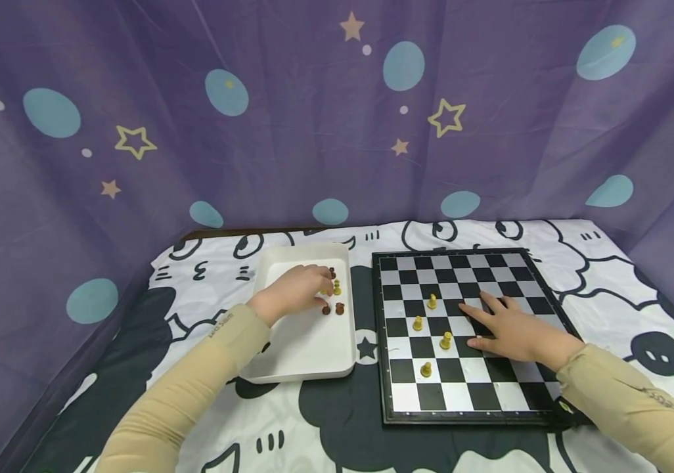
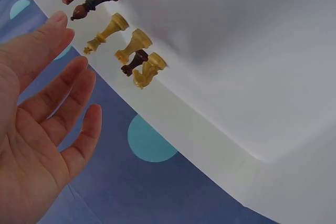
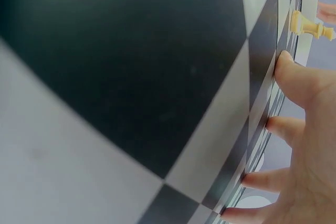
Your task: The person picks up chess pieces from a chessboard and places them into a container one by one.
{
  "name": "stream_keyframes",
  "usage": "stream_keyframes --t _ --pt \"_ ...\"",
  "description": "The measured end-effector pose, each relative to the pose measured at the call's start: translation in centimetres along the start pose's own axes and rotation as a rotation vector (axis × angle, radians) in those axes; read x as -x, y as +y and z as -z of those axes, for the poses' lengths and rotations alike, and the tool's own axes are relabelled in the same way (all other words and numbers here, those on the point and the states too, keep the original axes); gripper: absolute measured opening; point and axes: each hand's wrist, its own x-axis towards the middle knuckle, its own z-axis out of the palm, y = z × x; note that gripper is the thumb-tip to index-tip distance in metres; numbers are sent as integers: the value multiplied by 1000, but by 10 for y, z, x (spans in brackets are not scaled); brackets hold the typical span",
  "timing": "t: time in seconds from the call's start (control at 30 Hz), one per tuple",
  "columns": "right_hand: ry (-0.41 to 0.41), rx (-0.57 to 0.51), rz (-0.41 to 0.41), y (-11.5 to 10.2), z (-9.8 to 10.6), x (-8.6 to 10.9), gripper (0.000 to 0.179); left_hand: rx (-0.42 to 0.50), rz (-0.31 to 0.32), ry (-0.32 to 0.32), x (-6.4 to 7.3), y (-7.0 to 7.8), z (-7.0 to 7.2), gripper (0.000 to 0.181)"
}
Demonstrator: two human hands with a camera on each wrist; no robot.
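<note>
A white tray (image 1: 313,348) lies left of a black-and-white chessboard (image 1: 491,394). Several brown and yellow chess pieces (image 1: 334,295) lie at the tray's far right side. My left hand (image 1: 307,288) hovers over the tray right beside them. In the left wrist view the left hand (image 2: 52,114) is open with straight fingers and holds nothing, a short way from the lying pieces (image 2: 131,56) on the tray (image 2: 236,51). My right hand (image 1: 505,328) lies flat on the board, fingers (image 3: 294,77) spread against its squares (image 3: 131,66). Several yellow pieces (image 1: 431,301) stand on the board left of that hand.
The table carries a white cloth with black cartoon prints (image 1: 337,427). Purple curtains with stars and blue dots (image 1: 313,131) close in the back and both sides. A strip of cloth with a black star (image 1: 366,348) separates tray and board.
</note>
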Motion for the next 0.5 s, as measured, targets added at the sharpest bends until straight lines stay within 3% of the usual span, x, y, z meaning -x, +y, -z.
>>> stream_keyframes --t 0.2,0.5 --pt "-8 10 -10 0 0 -1 79 -14 -26 34 -1 4 4 20" --pt "-3 8 -5 0 -1 0 79 -32 -35 16 -5 16 12 15"
